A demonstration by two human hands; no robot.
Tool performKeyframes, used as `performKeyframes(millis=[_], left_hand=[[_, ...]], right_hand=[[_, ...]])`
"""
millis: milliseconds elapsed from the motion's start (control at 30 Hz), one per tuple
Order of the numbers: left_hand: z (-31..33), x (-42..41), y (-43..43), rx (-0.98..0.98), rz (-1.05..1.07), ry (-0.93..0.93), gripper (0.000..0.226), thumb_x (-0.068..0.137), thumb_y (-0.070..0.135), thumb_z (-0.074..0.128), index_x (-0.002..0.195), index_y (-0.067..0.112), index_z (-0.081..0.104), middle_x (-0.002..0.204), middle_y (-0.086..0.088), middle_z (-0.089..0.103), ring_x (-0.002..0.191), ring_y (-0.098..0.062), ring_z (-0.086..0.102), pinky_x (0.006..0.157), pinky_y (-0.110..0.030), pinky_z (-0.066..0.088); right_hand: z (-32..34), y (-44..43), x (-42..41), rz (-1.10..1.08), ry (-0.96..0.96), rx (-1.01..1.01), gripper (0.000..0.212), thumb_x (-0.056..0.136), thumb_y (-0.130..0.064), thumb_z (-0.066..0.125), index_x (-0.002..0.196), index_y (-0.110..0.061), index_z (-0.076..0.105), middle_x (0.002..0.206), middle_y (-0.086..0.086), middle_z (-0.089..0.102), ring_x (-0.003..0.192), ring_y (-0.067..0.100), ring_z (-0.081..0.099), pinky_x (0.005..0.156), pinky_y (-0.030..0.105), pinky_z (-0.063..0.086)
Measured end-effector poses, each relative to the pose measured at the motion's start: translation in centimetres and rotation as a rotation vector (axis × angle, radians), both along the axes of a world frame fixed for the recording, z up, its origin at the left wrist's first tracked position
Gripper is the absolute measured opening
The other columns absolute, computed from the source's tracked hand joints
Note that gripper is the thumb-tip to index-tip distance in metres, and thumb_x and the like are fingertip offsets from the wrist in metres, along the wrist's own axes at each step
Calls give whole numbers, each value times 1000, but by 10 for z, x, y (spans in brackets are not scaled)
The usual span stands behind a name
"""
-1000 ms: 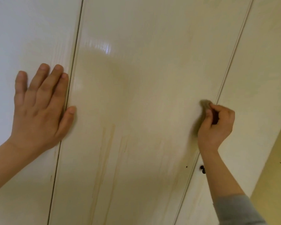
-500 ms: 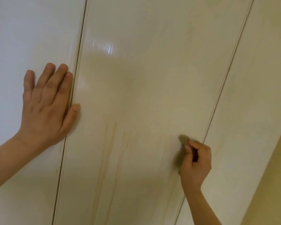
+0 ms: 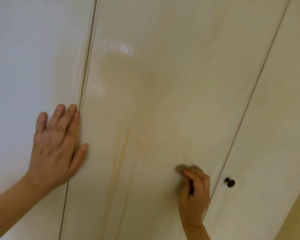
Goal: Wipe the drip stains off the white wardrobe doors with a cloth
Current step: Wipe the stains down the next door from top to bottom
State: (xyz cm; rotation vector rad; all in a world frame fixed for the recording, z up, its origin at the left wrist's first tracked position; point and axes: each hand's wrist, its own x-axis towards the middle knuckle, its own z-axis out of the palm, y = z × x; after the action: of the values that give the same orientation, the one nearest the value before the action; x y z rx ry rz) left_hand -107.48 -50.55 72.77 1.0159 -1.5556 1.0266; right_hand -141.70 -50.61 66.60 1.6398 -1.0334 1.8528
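Only the head view is given, so that's all that can be gone through. The left hand [image 3: 55, 146] is laid flat with straight fingers on the left door [image 3: 33, 58], at the lower left of the frame, with the thumb reaching across the gap onto the middle door [image 3: 163, 84].

The right hand [image 3: 196, 193], lower right of centre, is curled round a small brownish cloth [image 3: 182, 168]. The cloth is pressed against the middle door, near the black knob [image 3: 230, 182] on the right door [image 3: 275, 118].

Progress-wise, the yellowish drip stains [image 3: 123, 153] in the lower middle of the frame are plainly seen and look untouched, well to the left of the cloth. Fainter streaks seem to run above the cloth too. So most of the wiping is judged as not done yet.

No brands, labels or writing can be made out anywhere.
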Motion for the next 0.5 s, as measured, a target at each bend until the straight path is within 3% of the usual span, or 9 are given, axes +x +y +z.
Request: performKeyframes(millis=[100, 200, 367, 500], left_hand=[[0, 0, 0, -8, -3, -8, 66, 92, 28, 41, 142, -14, 34, 150, -33, 33, 141, -48, 28, 113, -63, 17], [-1, 2, 1, 22, -10, 5, 66, 93, 28, 40, 143, -15, 34, 150, -33, 33, 142, -48, 26, 113, -66, 17], [0, 1, 3, 19, -18, 2, 65, 94, 28, 40, 143, -14, 34, 152, -31, 32, 143, -46, 25, 115, -65, 16], [0, 4, 5, 20, -35, -10, 65, 95, 28, 40, 144, -14, 33, 153, -30, 31, 144, -45, 24, 116, -64, 16]], right_hand=[[-12, 10, 1, 54, 24, 90, 20, 89, -15, 53, 96, -10, 71, 114, -26, 54, 112, -1, 54, 98, 20, 46], [36, 16, 3, 26, -32, 20, 15, 88, -4, 60, 96, 0, 72, 105, -6, 57, 106, 1, 56, 95, 14, 43], [124, 5, 19, -21, -34, -152, 16, 91, 1, 62, 104, -1, 72, 110, 2, 55, 109, 15, 57, 95, 23, 48], [120, -10, 28, -57, -10, -161, 19, 95, -3, 59, 108, 0, 72, 112, 12, 63, 109, 23, 60, 94, 34, 52]])
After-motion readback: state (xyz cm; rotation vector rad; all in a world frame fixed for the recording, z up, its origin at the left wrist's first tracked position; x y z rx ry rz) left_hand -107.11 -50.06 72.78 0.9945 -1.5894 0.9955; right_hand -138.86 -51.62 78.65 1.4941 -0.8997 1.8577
